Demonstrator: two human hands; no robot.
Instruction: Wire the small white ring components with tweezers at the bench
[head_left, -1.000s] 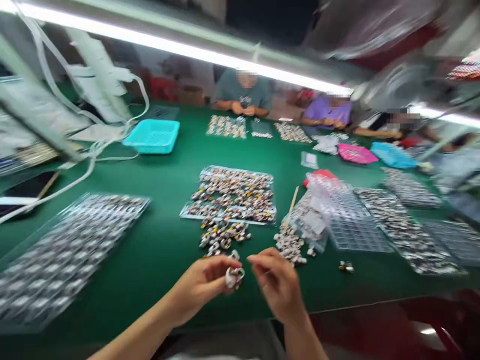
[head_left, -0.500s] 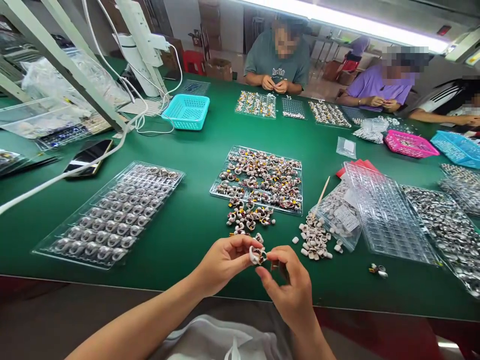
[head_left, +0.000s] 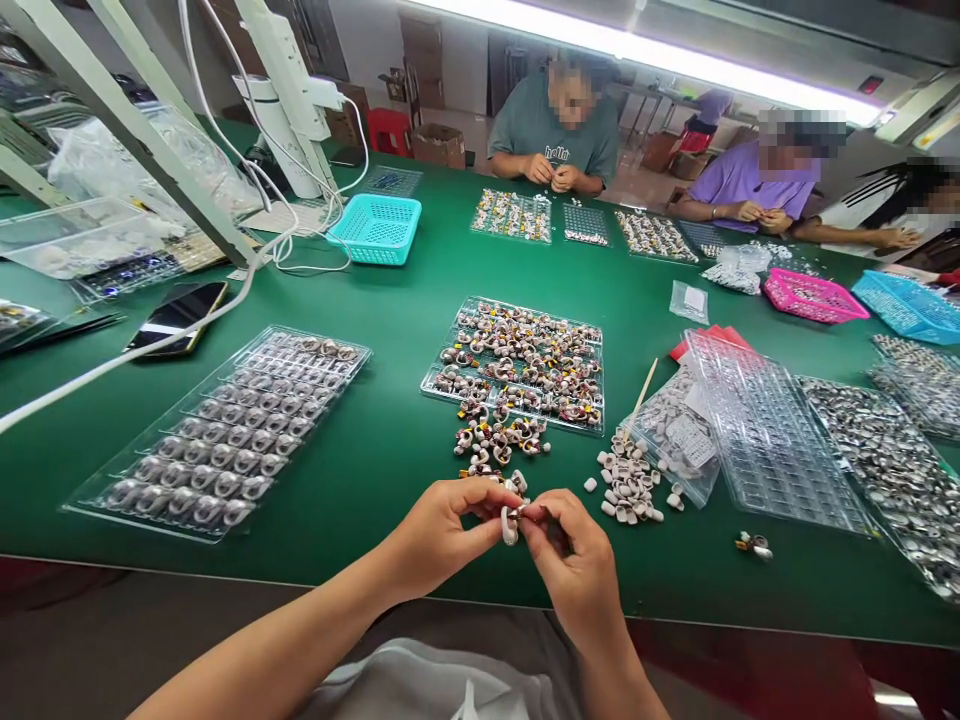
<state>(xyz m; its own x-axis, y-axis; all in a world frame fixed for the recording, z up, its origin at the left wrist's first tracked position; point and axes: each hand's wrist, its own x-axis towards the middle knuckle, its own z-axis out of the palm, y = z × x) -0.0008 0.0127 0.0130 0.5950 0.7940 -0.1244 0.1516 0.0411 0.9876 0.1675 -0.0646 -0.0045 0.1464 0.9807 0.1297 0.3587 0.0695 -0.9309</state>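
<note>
Over the near edge of the green table [head_left: 375, 480], my left hand [head_left: 439, 535] and my right hand [head_left: 574, 565] meet, both pinching one small white ring-shaped part [head_left: 511, 522] between their fingertips. Just beyond my fingers lies a loose heap of similar small wound parts [head_left: 499, 440]. Behind it is a clear tray heaped with more of them [head_left: 525, 362]. A pile of small white pieces [head_left: 628, 490] lies to the right of my hands.
A clear tray of filled cells [head_left: 225, 440] sits at left, an empty clear cell tray [head_left: 765, 430] and a filled one [head_left: 892, 470] at right. One stray part [head_left: 752, 544] lies near the front edge. A phone [head_left: 178, 316], a teal basket [head_left: 373, 228] and cables lie at back left. Three people work across the table.
The view has steadied after a blurred swing. My hands have closed together: the right hand's fingertips now pinch the part that the left hand held.
</note>
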